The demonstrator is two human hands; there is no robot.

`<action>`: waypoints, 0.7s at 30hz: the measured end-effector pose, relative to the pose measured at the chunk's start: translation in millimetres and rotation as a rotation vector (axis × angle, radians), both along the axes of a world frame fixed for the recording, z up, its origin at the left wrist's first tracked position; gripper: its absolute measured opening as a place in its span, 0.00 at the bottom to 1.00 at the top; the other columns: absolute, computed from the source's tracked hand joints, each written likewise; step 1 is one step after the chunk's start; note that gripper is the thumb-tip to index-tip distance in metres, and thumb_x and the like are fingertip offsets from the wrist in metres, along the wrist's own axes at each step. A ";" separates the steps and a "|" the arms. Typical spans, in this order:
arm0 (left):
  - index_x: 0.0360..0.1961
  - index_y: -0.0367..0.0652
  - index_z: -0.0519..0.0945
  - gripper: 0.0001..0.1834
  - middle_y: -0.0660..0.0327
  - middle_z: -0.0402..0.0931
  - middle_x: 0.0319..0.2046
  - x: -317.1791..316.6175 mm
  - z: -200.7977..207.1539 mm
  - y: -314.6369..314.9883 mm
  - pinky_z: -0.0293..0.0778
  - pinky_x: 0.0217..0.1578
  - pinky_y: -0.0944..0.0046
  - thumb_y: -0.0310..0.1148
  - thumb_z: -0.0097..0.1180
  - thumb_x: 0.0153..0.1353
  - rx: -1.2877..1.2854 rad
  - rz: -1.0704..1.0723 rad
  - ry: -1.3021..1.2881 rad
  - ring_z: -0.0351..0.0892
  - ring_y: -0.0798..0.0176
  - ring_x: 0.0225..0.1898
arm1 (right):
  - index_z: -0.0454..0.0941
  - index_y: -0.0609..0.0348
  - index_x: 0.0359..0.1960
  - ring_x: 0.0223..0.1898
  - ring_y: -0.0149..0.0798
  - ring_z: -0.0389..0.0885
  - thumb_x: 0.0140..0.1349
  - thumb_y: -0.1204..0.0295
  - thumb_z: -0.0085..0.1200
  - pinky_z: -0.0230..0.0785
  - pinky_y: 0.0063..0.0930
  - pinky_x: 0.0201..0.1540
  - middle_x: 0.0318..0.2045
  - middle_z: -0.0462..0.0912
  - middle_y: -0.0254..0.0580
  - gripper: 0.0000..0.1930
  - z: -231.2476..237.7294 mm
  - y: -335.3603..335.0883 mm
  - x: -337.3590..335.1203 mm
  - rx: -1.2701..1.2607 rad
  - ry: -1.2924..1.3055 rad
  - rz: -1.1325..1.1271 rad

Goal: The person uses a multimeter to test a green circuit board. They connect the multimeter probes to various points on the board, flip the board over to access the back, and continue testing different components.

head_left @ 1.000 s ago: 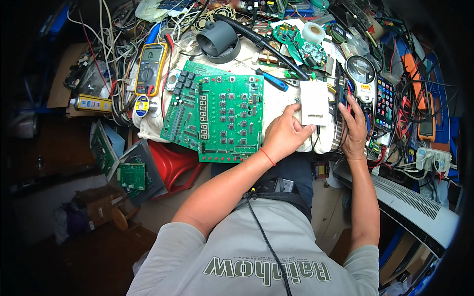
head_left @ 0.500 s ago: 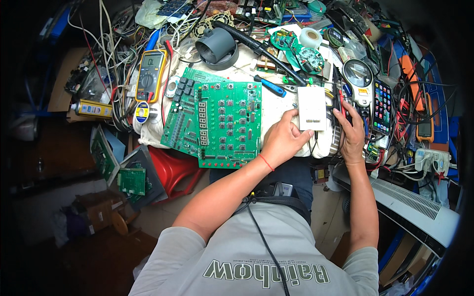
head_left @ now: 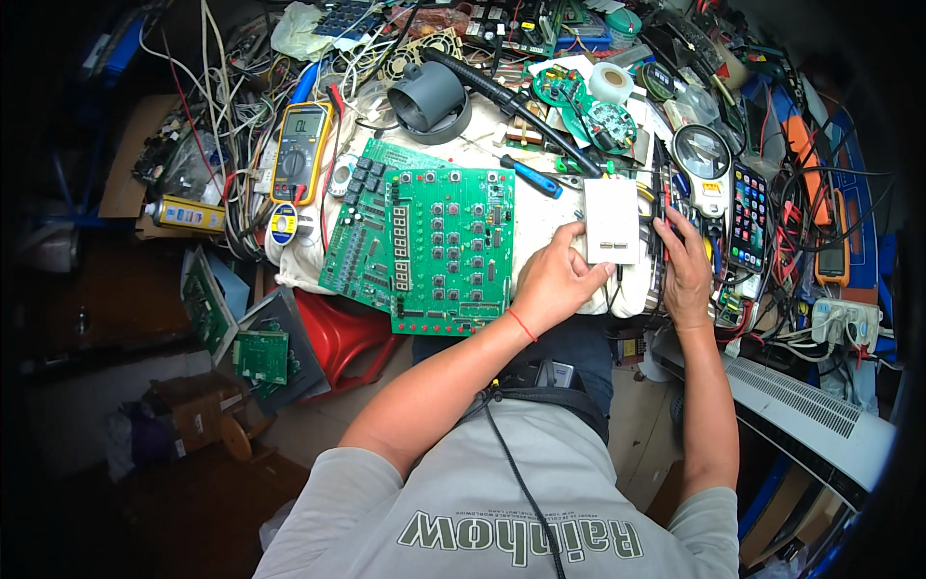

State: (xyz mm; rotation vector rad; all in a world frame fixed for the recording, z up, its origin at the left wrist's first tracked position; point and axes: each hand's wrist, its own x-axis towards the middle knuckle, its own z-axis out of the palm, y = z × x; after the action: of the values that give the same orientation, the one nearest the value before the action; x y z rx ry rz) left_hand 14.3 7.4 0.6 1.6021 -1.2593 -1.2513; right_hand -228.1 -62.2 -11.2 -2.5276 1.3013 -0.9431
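My left hand (head_left: 560, 280) grips a white rectangular box (head_left: 612, 214) at its lower left corner, with the thumb by the near edge and the index finger at the left side. Two small metallic slots show near the box's lower end. To the right of the box, my right hand (head_left: 687, 275) has its thumb and index fingertips close together at a narrow dark thing among the tools; its kind I cannot make out. Left of my hands, a green circuit board (head_left: 451, 251) with push buttons and digit displays overlaps another green board (head_left: 355, 232).
Beyond the boards lie a yellow multimeter (head_left: 301, 152), a grey pipe fitting (head_left: 424, 101) and a blue-handled screwdriver (head_left: 532, 178). Round green boards (head_left: 608, 125), a magnifier (head_left: 701, 152) and a phone (head_left: 748, 217) crowd the right side. A red stool (head_left: 338, 333) stands below the bench.
The whole view has shifted slightly, so the bench things sit a little lower. Both hands keep nearly the same place, the left still on the white box.
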 end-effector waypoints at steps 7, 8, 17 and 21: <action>0.68 0.26 0.71 0.41 0.58 0.86 0.24 -0.2 0.4 -0.2 0.81 0.34 0.58 0.44 0.74 0.64 -0.015 0.001 -0.008 0.88 0.57 0.28 | 0.83 0.56 0.63 0.64 0.56 0.83 0.59 0.94 0.50 0.77 0.45 0.65 0.66 0.82 0.50 0.32 -0.8 -0.2 0.4 -0.019 -0.029 -0.007; 0.69 0.26 0.71 0.41 0.58 0.86 0.24 -0.5 -0.3 0.2 0.81 0.34 0.58 0.44 0.74 0.64 -0.017 0.004 -0.004 0.88 0.57 0.28 | 0.83 0.56 0.63 0.64 0.56 0.83 0.59 0.94 0.49 0.77 0.45 0.65 0.66 0.82 0.50 0.32 -0.8 -0.4 0.4 -0.016 -0.037 -0.007; 0.72 0.25 0.68 0.42 0.58 0.87 0.28 2.0 -10.9 8.7 0.82 0.37 0.61 0.41 0.72 0.66 -0.060 0.012 0.134 0.88 0.62 0.31 | 0.84 0.58 0.61 0.63 0.56 0.83 0.56 0.96 0.48 0.77 0.45 0.64 0.64 0.82 0.49 0.32 -1.6 -0.7 0.5 -0.038 -0.017 -0.029; 0.73 0.25 0.67 0.43 0.57 0.87 0.30 3.1 -12.1 9.5 0.82 0.38 0.61 0.40 0.72 0.66 -0.063 -0.007 0.130 0.88 0.62 0.32 | 0.84 0.58 0.60 0.64 0.55 0.83 0.55 0.96 0.47 0.77 0.45 0.65 0.64 0.82 0.48 0.32 -1.8 -0.1 0.0 -0.030 -0.021 -0.036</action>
State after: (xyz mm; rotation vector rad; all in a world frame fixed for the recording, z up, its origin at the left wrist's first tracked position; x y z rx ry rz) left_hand 17.4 16.8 -11.5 1.4492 -1.2113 -1.2865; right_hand -228.1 -62.3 -13.0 -2.5171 1.3406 -1.0006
